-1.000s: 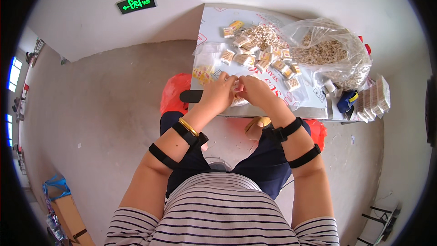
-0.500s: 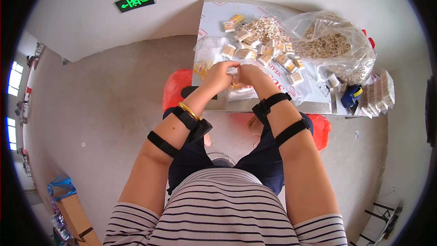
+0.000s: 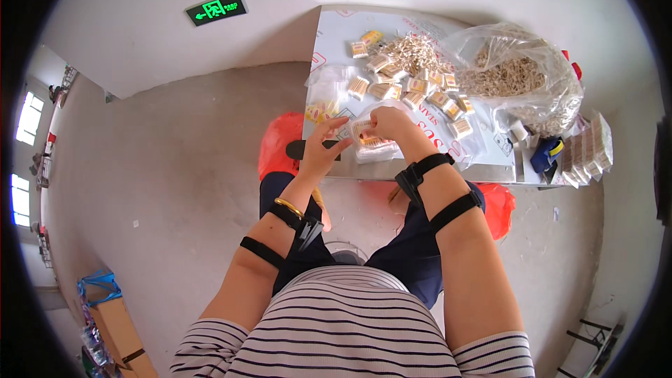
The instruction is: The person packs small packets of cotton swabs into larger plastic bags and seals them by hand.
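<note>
My right hand (image 3: 390, 123) is closed at the top right edge of a clear plastic bag (image 3: 373, 152) near the table's front edge. Inside the bag's mouth lies a pack of thin sticks (image 3: 368, 134), which look like cotton swabs. My right fingertips are partly hidden behind the back of the hand. My left hand (image 3: 326, 147) hangs just left of the bag, fingers spread and curved, with nothing in them. Several similar stick packs (image 3: 418, 87) lie beyond my hands, around a loose heap of pale sticks (image 3: 411, 52).
On the metal-edged table (image 3: 455, 173), a large clear sack (image 3: 514, 73) of loose sticks stands at the right. A blue tape dispenser (image 3: 546, 155) and stacked packs (image 3: 586, 150) sit at the right corner. Flat clear bags (image 3: 332, 84) and yellow labels (image 3: 322, 110) lie left.
My left hand has come away from my right hand, down and left, and its fingers have spread. My right hand stays at the bag, whose pack now shows more. The whole view has shifted slightly.
</note>
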Action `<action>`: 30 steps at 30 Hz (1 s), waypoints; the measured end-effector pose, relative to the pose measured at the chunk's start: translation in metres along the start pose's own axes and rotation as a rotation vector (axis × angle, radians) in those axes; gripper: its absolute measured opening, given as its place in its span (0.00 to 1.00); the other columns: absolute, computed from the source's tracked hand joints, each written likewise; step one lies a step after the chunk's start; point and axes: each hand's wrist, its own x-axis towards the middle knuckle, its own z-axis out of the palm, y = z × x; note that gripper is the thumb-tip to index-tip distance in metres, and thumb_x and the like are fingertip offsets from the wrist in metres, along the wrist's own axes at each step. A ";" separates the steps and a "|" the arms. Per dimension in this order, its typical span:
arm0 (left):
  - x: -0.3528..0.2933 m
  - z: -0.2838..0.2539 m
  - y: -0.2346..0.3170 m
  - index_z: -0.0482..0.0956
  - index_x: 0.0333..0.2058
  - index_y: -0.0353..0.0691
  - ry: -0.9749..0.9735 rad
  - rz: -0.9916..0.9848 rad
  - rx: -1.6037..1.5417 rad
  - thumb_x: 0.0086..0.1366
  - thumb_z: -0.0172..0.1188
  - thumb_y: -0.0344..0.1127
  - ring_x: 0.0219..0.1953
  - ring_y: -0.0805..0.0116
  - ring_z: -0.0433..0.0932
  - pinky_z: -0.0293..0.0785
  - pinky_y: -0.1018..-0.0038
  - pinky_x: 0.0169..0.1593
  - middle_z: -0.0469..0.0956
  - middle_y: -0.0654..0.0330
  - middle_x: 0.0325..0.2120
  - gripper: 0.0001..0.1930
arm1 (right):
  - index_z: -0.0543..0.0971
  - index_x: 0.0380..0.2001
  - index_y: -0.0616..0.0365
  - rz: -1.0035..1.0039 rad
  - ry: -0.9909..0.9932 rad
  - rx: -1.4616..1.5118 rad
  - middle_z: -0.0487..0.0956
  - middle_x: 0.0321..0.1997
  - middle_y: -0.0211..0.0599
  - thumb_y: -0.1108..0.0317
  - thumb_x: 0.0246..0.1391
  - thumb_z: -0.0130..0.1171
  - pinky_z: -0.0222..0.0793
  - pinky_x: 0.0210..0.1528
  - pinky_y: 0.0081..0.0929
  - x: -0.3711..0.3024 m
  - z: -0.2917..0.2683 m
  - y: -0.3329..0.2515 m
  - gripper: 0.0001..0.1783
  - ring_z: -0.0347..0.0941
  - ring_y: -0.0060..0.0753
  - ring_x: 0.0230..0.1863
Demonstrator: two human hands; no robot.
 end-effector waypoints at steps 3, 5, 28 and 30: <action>0.011 0.004 -0.001 0.82 0.53 0.44 0.008 0.037 -0.021 0.63 0.70 0.35 0.56 0.69 0.77 0.70 0.68 0.58 0.81 0.59 0.54 0.19 | 0.87 0.38 0.54 0.061 -0.107 0.053 0.87 0.32 0.36 0.42 0.44 0.74 0.77 0.45 0.38 -0.001 -0.006 -0.003 0.27 0.84 0.39 0.40; 0.014 0.008 -0.005 0.83 0.49 0.42 0.002 0.036 -0.045 0.64 0.69 0.34 0.54 0.69 0.78 0.70 0.69 0.58 0.82 0.58 0.52 0.15 | 0.88 0.37 0.53 0.022 -0.124 0.011 0.87 0.32 0.37 0.43 0.47 0.73 0.77 0.43 0.38 -0.003 -0.010 -0.004 0.25 0.84 0.37 0.39; 0.005 0.054 -0.036 0.72 0.39 0.37 0.342 -0.090 -0.175 0.73 0.60 0.40 0.36 0.76 0.75 0.72 0.76 0.43 0.77 0.62 0.33 0.12 | 0.73 0.64 0.54 -0.130 0.319 0.888 0.79 0.56 0.34 0.72 0.59 0.65 0.71 0.58 0.30 -0.102 0.013 0.086 0.29 0.74 0.31 0.57; 0.006 0.054 -0.034 0.72 0.39 0.37 0.370 -0.041 -0.208 0.73 0.60 0.41 0.36 0.76 0.75 0.72 0.76 0.43 0.77 0.62 0.33 0.12 | 0.70 0.66 0.58 -0.215 0.274 1.027 0.75 0.65 0.34 0.76 0.62 0.59 0.68 0.63 0.29 -0.090 0.021 0.081 0.29 0.71 0.29 0.62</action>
